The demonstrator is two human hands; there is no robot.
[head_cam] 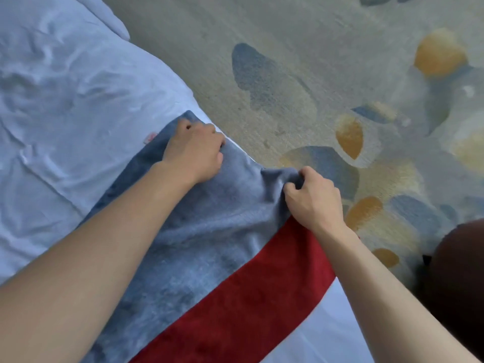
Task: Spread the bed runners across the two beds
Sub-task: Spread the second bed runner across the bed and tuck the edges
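A bed runner (209, 231), grey-blue with a red band (251, 297) along its near side, lies across a bed with white bedding (65, 95). Its end reaches the bed's edge by the floor. My left hand (195, 150) is closed on the runner's far corner at the bed edge. My right hand (314, 197) pinches a bunched fold of the grey cloth at the near corner, where grey meets red. Both forearms stretch over the runner. Only one bed is in view.
Beyond the bed edge lies a beige carpet (301, 61) with blue and orange blotches. A dark rounded object (461, 271) sits at the right edge near my right arm. A small red tag (150, 138) shows at the runner's far edge.
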